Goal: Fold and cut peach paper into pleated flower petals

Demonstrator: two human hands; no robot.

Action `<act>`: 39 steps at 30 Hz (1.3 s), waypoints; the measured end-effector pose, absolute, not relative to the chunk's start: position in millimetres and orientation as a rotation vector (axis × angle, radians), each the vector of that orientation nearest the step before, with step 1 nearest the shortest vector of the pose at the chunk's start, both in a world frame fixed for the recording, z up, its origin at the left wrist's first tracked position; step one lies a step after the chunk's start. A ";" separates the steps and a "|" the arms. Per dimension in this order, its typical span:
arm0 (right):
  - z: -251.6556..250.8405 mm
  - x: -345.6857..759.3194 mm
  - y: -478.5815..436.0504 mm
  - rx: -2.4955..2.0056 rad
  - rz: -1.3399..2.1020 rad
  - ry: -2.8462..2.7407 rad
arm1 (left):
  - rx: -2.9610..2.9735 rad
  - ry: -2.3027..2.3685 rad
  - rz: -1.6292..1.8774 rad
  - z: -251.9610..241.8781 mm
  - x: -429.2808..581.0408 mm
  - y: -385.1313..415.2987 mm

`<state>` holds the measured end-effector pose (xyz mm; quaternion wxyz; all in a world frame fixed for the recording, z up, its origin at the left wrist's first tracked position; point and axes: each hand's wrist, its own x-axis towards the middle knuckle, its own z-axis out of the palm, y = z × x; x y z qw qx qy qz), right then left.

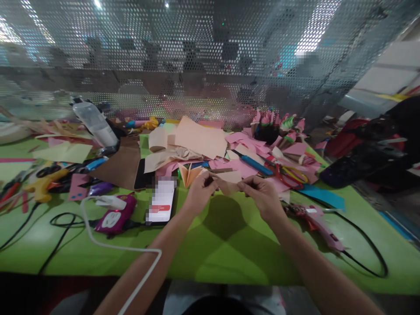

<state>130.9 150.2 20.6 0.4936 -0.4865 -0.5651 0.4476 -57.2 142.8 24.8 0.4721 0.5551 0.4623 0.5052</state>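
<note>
Between my two hands a small piece of peach paper [229, 187] is stretched above the green tabletop. My left hand [204, 188] pinches its left end, with fingers closed. At its right end my right hand [259, 191] pinches it the same way. A folded orange-peach paper shape [188, 176] stands just left of my left hand. Close by, a phone with a lit screen [162, 201] lies beside my left forearm. A pink glue gun [320, 224] with a black cord rests to the right of my right hand.
Peach sheets [200, 138], pink scraps [244, 140], a blue-handled cutter [252, 164] and yellow-red scissors [292, 173] crowd the back. At left are a magenta power adapter [115, 218], a white cable [111, 246], a yellow glue gun [46, 183] and a clear bottle [93, 120]. Behind rises a perforated metal screen [183, 52].
</note>
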 end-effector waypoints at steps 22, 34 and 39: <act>17.2 126.0 145.5 -1.160 1.083 -1.643 | 0.956 0.969 1.270 24.2 -52.1 139.6; 22.9 123.8 140.8 -1.150 1.193 -1.712 | 1.009 1.037 1.258 24.1 -59.8 138.9; 23.8 126.7 141.8 -1.167 1.190 -1.700 | 1.035 1.073 1.193 29.5 -63.9 138.7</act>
